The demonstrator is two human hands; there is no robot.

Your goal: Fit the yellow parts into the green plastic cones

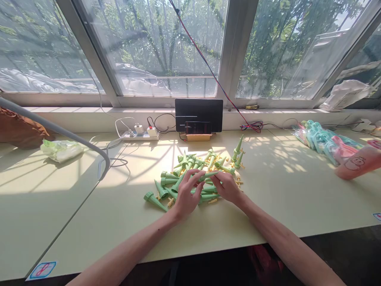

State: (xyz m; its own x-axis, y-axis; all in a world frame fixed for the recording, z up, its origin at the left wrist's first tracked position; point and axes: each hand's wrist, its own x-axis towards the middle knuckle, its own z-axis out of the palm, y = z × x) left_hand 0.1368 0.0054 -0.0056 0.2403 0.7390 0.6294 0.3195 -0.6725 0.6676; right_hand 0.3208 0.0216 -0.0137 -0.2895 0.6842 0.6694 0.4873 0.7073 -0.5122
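A green plastic cone-shaped spike (209, 174) is held up between my two hands, over a loose pile of similar ones. My left hand (187, 194) curls its fingers and thumb around the wide end, which is partly hidden. At the narrow end, my right hand (228, 186) pinches with thumb and fingers; whether a small part is also in that pinch I cannot tell. Around both hands lie several green spikes (168, 181) with ribbed caps, one of them (154, 200) off to the left. Small yellow T-shaped valve pieces (239, 182) are scattered among them.
Two spikes (237, 147) stand at the pile's back right. Behind is a dark tablet (199, 109) with a phone on a stand. A power strip (141, 136) with cables lies back left, near a grey curved tube (59, 133). Bagged items (320, 139) and a pink cup (357, 161) sit right.
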